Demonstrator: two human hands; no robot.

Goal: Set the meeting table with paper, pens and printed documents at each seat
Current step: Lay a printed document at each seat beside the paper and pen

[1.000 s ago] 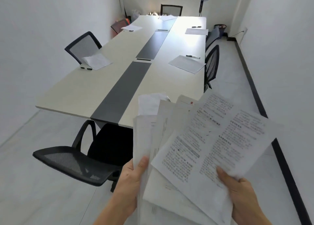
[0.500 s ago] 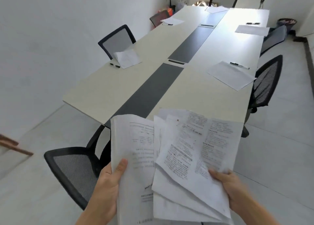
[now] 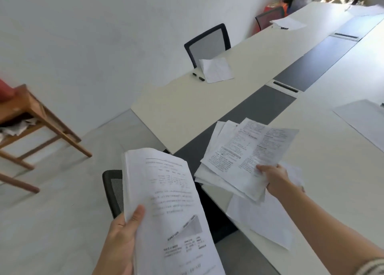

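A white-walled room holds a long pale table (image 3: 207, 108) with a dark grey strip (image 3: 259, 112) running down its middle, seen at a tilt from the near end. On the far left side a black mesh chair (image 3: 207, 42) is pushed up to the table. In front of it lies a creased sheet of paper (image 3: 217, 69) with a dark pen (image 3: 198, 76) just beside it. Further along the same side lies a second sheet (image 3: 288, 22), and at the right edge a third sheet (image 3: 365, 121) is partly cut off. A wooden stand (image 3: 41, 117) is on the grey floor at the left.

The left hand (image 3: 120, 239) is raised low in the view. It grips a thick stack of printed documents (image 3: 166, 202) at its lower left edge, thumb laid over the top page and the other fingers hidden behind. The stack is upright over the back of the near chair (image 3: 113, 189).

The right hand (image 3: 274, 177) reaches forward on an outstretched forearm over the near end of the table. Its thumb pinches a fanned bundle of printed sheets (image 3: 245, 150) by the lower right corner, above the strip and the right half of the table. A loose white sheet (image 3: 264, 218) shows under the forearm. I cannot tell whether it rests on the table or hangs from the bundle.
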